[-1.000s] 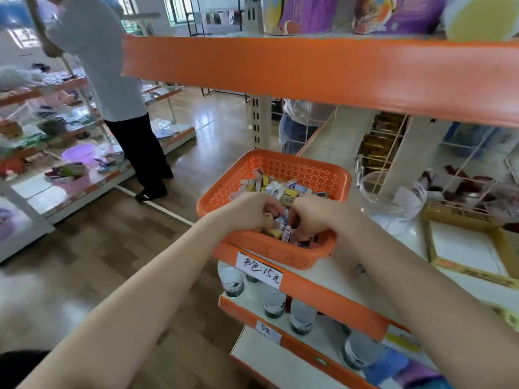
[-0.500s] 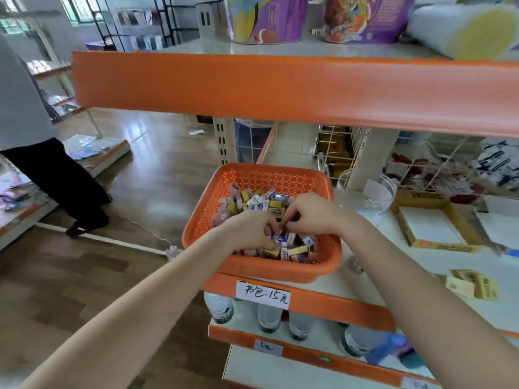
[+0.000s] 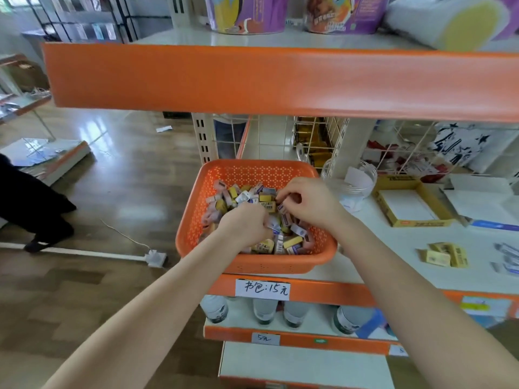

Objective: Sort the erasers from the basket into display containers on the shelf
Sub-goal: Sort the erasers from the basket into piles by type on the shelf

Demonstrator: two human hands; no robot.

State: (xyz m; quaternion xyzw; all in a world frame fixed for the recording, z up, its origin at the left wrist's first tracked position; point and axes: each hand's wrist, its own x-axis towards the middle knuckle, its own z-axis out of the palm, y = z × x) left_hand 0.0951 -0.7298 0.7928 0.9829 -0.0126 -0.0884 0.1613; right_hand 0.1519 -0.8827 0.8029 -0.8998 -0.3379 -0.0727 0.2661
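Erasers (image 3: 238, 196) pinched by curled left hand (image 3: 244, 223) and right hand (image 3: 309, 200).

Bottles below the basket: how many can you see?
4 bottles on the lower shelf: one at left, two in the middle, one at right. The arm may hide more.

both bare forearms reach forward and converge. left grip (image 3: 247, 223) sits knuckles-up, fingers curled downward, whatever they hold hidden. right grip (image 3: 309, 202), just beyond it, curls too, fingertips pinching an eraser (image 3: 282, 206).
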